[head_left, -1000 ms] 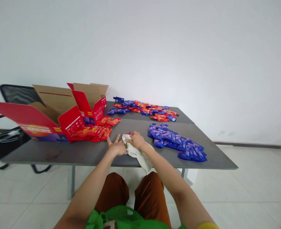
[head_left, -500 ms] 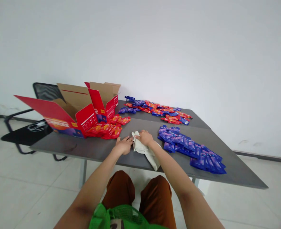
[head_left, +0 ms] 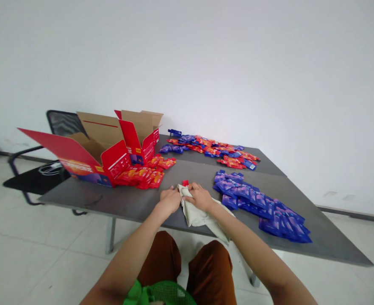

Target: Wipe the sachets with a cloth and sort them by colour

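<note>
A cream cloth (head_left: pixel 195 215) lies bunched on the table in front of me, one end hanging over the front edge. My right hand (head_left: pixel 200 197) is pressed on it with the fingers closed over the fabric. A small red piece (head_left: pixel 185 183) pokes out past the cloth's far end; whatever it belongs to is covered. Against the cloth's left edge is my left hand (head_left: pixel 170 199), its fingers curled in, and what they hold is hidden. Red-orange pouches (head_left: pixel 142 176) are piled left of my hands. Overlapping blue-purple pouches (head_left: pixel 250 197) spread to the right.
Two open red cartons (head_left: pixel 94 159) with raised flaps stand on the left of the grey table (head_left: pixel 136 203). Mixed red and blue pouches (head_left: pixel 212 146) cover the far part. A black chair (head_left: pixel 31 178) with a white cable sits beyond the left edge.
The left hand has gone from spread fingers to curled ones. The cloth has shifted and spread rightward under my right hand, and the red piece now shows. The view has moved slightly.
</note>
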Available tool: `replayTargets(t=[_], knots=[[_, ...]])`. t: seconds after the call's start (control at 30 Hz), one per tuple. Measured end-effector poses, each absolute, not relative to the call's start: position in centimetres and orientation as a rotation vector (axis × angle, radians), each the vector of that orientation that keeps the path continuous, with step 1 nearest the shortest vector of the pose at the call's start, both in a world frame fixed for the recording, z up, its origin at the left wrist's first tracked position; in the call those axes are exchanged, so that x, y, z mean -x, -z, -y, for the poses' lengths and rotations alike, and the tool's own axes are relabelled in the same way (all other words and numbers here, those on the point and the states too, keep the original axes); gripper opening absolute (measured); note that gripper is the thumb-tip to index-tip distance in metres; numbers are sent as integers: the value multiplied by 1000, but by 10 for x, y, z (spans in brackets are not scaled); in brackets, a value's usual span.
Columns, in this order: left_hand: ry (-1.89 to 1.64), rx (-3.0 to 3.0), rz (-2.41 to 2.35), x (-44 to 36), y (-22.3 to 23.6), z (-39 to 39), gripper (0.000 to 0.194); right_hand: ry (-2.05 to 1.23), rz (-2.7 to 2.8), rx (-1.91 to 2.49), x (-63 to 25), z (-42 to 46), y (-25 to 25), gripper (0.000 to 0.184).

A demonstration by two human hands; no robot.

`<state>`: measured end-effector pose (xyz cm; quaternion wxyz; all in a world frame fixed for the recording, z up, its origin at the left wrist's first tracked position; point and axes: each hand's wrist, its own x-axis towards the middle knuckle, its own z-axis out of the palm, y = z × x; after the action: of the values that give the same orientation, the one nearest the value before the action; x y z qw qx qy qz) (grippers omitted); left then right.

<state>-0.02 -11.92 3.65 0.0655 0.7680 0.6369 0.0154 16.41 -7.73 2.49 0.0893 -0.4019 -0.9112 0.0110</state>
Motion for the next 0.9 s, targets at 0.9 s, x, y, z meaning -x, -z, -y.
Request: replayTargets(t=[0.9], knots=[[-452,-2276,-2277,-72,-34,153,102,-167,2629,1644,-225,188,-60,28]])
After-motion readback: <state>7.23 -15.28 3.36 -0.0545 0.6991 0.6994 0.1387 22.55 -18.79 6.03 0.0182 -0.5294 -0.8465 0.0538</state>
